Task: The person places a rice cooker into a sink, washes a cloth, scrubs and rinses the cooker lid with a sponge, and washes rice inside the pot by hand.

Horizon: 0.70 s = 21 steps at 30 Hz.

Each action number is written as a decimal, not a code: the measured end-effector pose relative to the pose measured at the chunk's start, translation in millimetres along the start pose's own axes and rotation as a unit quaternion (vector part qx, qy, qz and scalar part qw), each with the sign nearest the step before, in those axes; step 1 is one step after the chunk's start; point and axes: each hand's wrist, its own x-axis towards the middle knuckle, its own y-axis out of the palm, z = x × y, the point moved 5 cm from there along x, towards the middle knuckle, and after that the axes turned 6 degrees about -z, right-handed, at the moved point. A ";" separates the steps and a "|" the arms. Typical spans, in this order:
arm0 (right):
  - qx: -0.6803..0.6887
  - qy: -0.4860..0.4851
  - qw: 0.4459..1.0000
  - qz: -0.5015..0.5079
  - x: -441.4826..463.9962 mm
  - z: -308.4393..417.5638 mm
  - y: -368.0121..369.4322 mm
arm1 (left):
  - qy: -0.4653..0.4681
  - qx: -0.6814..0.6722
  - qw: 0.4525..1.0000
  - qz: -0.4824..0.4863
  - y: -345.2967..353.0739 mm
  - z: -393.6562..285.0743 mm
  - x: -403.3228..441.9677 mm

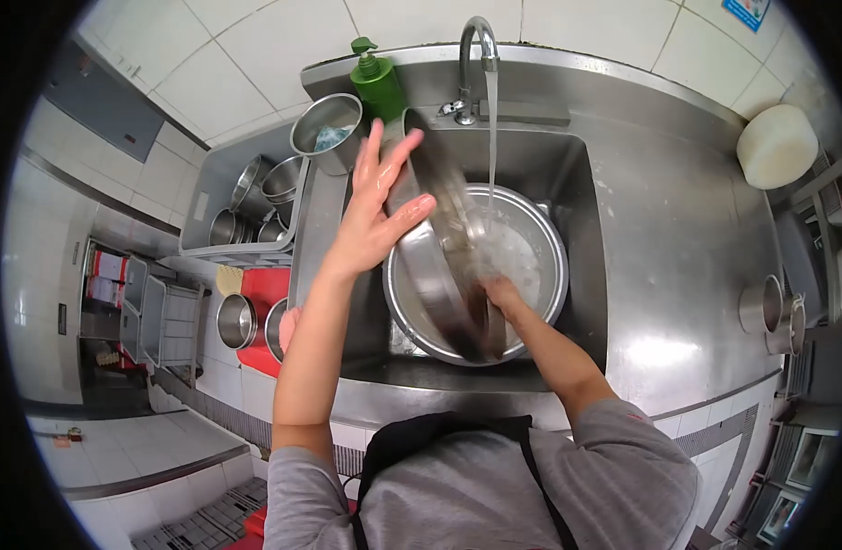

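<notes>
Pan tilted over basin, L hand splayed, R hand low at its side

Pan (430, 261) is up on edge, steeply tilted & blurred, above the basin (556, 247) in the sink (581, 211). Its far end is up by the sink's back L corner, near end low over the basin's near rim.

L hand (368, 220) is at the pan's L side: fingers spread wide, none curled round anything, thumb across the pan's outer wall. Can't tell if the palm presses on it. R hand (503, 293) is lower, at the pan's R side, over the basin; fingers partly hidden & blurred, so can't tell if they grip the pan or anything else.

Tap (465, 81) is on, w/ a thin stream (492, 128) dropping into the basin just R of the pan. Cloudy, sudsy water in the basin.

Back L of sink: green bottle (378, 89) w/ pump top, & a pot (336, 163) w/ smth. bluish inside. Further L: grey crate (203, 197) w/ several metal pots. Below that, a red surface (267, 282) w/ 2 metal cans (236, 323), 1 partly behind the L forearm. Far R of the counter (677, 247): white tub (776, 147) & 2 metal cups (760, 304) side by side. Person wears grey shirt (476, 486), black apron (412, 449).
</notes>
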 end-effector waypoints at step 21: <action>0.572 -0.051 0.813 -0.094 -66.6 75.2 -113.5 | 0.257 0.210 0.942 0.048 158.6 29.8 80.0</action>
